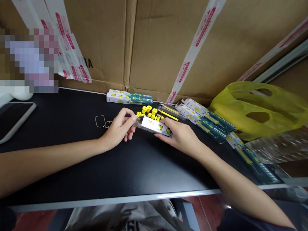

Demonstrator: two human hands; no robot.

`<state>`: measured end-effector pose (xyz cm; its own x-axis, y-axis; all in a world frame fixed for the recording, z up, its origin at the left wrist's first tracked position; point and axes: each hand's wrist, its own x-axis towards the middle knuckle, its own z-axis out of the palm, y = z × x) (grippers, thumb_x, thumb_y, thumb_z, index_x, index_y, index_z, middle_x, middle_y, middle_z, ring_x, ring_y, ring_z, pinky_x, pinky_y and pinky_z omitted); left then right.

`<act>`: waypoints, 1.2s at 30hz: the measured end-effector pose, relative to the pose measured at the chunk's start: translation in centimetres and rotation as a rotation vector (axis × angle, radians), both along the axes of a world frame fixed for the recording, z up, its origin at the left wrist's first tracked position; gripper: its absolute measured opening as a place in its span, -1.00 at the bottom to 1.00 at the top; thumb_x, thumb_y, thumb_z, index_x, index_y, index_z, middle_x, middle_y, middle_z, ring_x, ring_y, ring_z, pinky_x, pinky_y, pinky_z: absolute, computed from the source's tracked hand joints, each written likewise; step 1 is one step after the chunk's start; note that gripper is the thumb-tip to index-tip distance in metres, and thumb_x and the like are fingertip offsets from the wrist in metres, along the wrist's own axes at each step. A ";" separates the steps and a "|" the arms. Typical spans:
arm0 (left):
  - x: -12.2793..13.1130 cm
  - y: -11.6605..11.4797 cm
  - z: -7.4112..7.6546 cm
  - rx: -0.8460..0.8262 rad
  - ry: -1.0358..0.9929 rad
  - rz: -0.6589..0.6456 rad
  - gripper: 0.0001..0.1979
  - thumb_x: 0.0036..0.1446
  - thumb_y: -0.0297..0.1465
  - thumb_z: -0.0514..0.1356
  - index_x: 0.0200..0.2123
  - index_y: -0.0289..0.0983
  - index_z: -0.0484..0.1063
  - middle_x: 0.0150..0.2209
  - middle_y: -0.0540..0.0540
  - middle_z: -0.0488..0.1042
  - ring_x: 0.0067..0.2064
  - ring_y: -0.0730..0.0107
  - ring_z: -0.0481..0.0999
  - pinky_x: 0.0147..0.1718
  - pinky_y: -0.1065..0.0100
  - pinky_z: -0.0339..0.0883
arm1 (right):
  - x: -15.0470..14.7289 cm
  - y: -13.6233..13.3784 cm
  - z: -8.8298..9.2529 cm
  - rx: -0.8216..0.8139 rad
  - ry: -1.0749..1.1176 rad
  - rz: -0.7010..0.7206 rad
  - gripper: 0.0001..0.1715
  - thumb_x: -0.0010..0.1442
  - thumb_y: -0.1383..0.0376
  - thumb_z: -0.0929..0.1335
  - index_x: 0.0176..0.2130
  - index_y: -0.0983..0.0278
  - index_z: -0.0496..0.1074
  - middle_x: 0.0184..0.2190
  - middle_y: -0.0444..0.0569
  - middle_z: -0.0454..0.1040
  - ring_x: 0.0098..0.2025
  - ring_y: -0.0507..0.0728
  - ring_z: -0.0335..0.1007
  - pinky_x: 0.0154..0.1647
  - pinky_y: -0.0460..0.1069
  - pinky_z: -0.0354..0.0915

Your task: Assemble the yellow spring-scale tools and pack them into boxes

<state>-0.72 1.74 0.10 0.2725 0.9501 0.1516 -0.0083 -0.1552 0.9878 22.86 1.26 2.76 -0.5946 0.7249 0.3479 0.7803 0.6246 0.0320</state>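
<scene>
At nine o'clock from the box, a wire hook is lying where a sideways sweep could be snagging it. The left hand is pinching the box's open end; a hard tug might be tearing it. Yellow caps are sitting at twelve o'clock, probably scattering if bumped. Over the tabletop, the right hand is gripping the box's right end; oversqueezing could be crushing it. Packs are lying at three o'clock, risking a knock.

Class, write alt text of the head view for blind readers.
A right hand holds a small printed box over a black table while the left hand touches its end; yellow plastic pieces and similar boxes lie nearby.
</scene>
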 end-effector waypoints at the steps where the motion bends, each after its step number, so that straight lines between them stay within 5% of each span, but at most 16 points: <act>1: 0.0 -0.1 0.0 0.018 0.013 -0.003 -0.84 0.25 -0.25 0.05 -0.20 -0.19 0.15 -0.55 0.15 0.31 -0.66 0.59 0.35 -0.79 0.61 0.15 | -0.1 -0.1 -0.1 -0.002 0.015 0.006 -0.62 0.16 0.14 0.38 -0.08 0.28 0.33 -0.22 0.05 0.56 -0.30 0.19 0.52 -0.39 -0.02 0.31; 6: 0.0 -0.8 0.0 0.182 0.117 0.013 -0.79 0.25 -0.32 0.06 -0.06 -0.19 0.19 -0.47 0.11 0.29 -0.60 0.62 0.34 -0.73 0.61 0.18 | -0.5 -0.6 -0.2 -0.004 0.077 0.044 -0.61 0.17 0.15 0.37 -0.05 0.28 0.34 -0.15 0.09 0.55 -0.23 0.21 0.53 -0.32 0.00 0.37; 13: -0.3 -1.0 0.0 0.307 0.124 0.013 -0.88 0.26 -0.31 0.07 -0.20 -0.21 0.19 -0.45 0.11 0.27 -0.59 0.66 0.34 -0.68 0.60 0.18 | -0.7 -0.9 0.0 0.013 0.136 0.068 -0.64 0.17 0.17 0.36 -0.07 0.28 0.35 -0.18 0.09 0.57 -0.23 0.21 0.54 -0.29 0.02 0.41; 26: 0.4 -1.6 -0.1 0.121 -0.049 0.004 -0.77 0.31 -0.26 -0.04 -0.07 -0.20 0.28 -0.51 0.09 0.18 -0.52 0.54 0.21 -0.61 0.54 0.12 | -0.9 -1.1 -0.3 0.065 0.131 0.112 -0.65 0.18 0.17 0.37 -0.08 0.28 0.33 -0.21 0.07 0.56 -0.26 0.19 0.54 -0.31 0.00 0.40; 30: 0.5 -1.6 0.0 0.167 -0.066 0.032 -0.76 0.31 -0.26 -0.04 -0.13 -0.23 0.33 -0.32 0.01 0.30 -0.39 0.51 0.29 -0.49 0.50 0.24 | -1.0 -1.2 -0.4 0.080 0.108 0.112 -0.65 0.19 0.16 0.36 -0.08 0.29 0.33 -0.20 0.08 0.55 -0.25 0.18 0.53 -0.33 -0.01 0.37; 36: 1.0 -1.8 0.3 0.001 -0.164 -0.021 -0.82 0.29 -0.32 -0.02 -0.16 -0.25 0.31 -0.13 -0.08 0.43 -0.08 0.34 0.42 -0.20 0.39 0.34 | -1.2 -1.4 -0.8 0.012 0.031 0.122 -0.66 0.21 0.14 0.35 -0.08 0.28 0.33 -0.22 0.00 0.54 -0.27 0.16 0.51 -0.34 -0.03 0.34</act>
<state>0.30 -0.11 0.44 0.2642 0.9441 0.1970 -0.1726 -0.1547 0.9728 21.68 -0.12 1.99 -0.6671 0.6430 0.3761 0.6989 0.7150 0.0173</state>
